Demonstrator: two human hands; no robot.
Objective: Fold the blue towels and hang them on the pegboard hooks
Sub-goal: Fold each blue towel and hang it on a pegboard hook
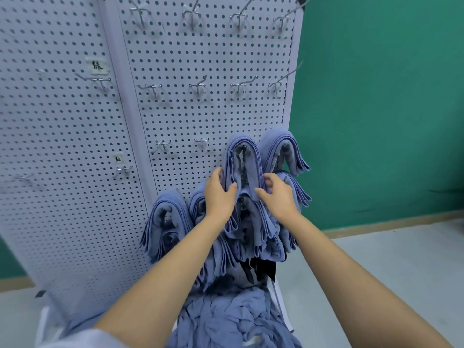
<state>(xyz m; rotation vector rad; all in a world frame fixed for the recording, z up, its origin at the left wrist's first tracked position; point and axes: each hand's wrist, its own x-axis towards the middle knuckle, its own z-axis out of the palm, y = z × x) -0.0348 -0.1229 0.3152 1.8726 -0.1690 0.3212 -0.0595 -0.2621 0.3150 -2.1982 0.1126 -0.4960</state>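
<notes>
A folded blue towel (243, 156) hangs draped over a hook low on the right pegboard panel (200, 116). My left hand (219, 194) grips its left hanging side, thumb in front. My right hand (276, 194) pinches its right hanging side. More folded blue towels hang around it: one to the upper right (285, 151), one at the lower left (164, 219), and several bunched below my hands (253, 229). A heap of unfolded blue towels (233, 320) lies below the board. Empty metal hooks (200, 143) stand in rows above and to the left.
A second pegboard panel (50, 146) with paper labels and a few hooks adjoins on the left. A green wall (376, 109) is behind on the right, above a grey floor (401, 259). A white frame (278, 297) holds the heap.
</notes>
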